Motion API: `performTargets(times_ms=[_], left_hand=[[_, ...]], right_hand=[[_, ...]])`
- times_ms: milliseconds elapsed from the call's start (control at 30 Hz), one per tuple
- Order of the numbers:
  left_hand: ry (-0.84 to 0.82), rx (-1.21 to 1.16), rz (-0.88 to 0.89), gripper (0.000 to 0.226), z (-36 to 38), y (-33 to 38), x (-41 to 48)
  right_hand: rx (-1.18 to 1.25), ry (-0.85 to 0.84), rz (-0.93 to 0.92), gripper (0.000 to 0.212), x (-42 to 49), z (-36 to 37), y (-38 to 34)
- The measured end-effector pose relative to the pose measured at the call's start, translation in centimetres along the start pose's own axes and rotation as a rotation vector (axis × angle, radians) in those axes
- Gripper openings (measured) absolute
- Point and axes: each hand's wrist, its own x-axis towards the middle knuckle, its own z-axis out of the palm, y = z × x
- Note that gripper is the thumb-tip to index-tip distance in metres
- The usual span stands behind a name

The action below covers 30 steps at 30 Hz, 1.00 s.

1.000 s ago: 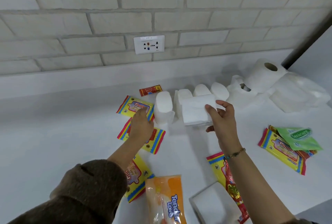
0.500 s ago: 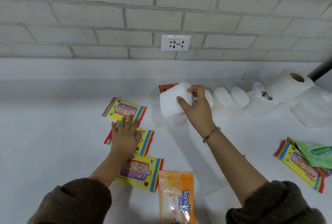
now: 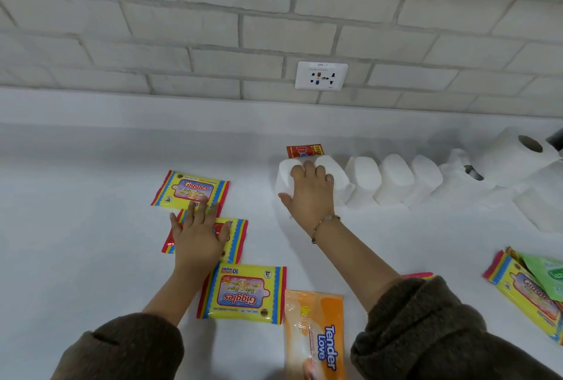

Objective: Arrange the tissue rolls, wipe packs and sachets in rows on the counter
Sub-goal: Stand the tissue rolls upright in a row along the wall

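My right hand (image 3: 310, 194) grips a white tissue pack (image 3: 285, 180) standing on the counter (image 3: 76, 258) at the left end of a row of white tissue packs (image 3: 393, 178). My left hand (image 3: 199, 235) lies flat, fingers spread, on the middle yellow Giggles wipe pack (image 3: 236, 235). Another Giggles pack (image 3: 190, 189) lies just behind it and a third (image 3: 242, 293) just in front. A small red sachet (image 3: 304, 151) stands behind the tissue pack.
An orange Tender Love wipe pack (image 3: 315, 334) lies at the front. At the right are a Giggles pack (image 3: 524, 291) under a green pack (image 3: 548, 273), a toilet roll (image 3: 515, 157) and loose white tissue. A brick wall with a socket (image 3: 320, 75) backs the counter.
My right hand carried the white tissue pack left and set it down at the left end of the row. My left hand slid from the rear Giggles pack onto the middle one.
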Motion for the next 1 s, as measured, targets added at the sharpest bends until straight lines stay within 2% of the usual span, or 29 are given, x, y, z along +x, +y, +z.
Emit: performTargets(times_ms=[100, 300, 633, 833, 1000], left_hand=[[0.017, -0.014, -0.003, 0.079, 0.0, 0.1, -0.1], [0.022, -0.010, -0.003, 0.077, 0.1, 0.1, -0.1], [0.003, -0.013, -0.009, 0.071, 0.0, 0.0, -0.1], [-0.005, 0.025, 0.013, 0.078, 0.0, -0.1, -0.1], [-0.046, 0.055, 0.008, 0.065, -0.6, 0.2, 0.3]], right_hand=[[-0.098, 0.053, -0.059, 0.055, -0.5, 0.3, 0.6], [-0.086, -0.112, -0.120, 0.079, -0.8, 1.0, 1.7], [-0.106, -0.122, 0.090, 0.074, 0.9, 1.1, 0.8], [-0.113, -0.058, 0.048, 0.080, 0.2, -0.1, 1.1], [-0.040, 0.041, 0.063, 0.073, -3.4, -2.2, 3.5]])
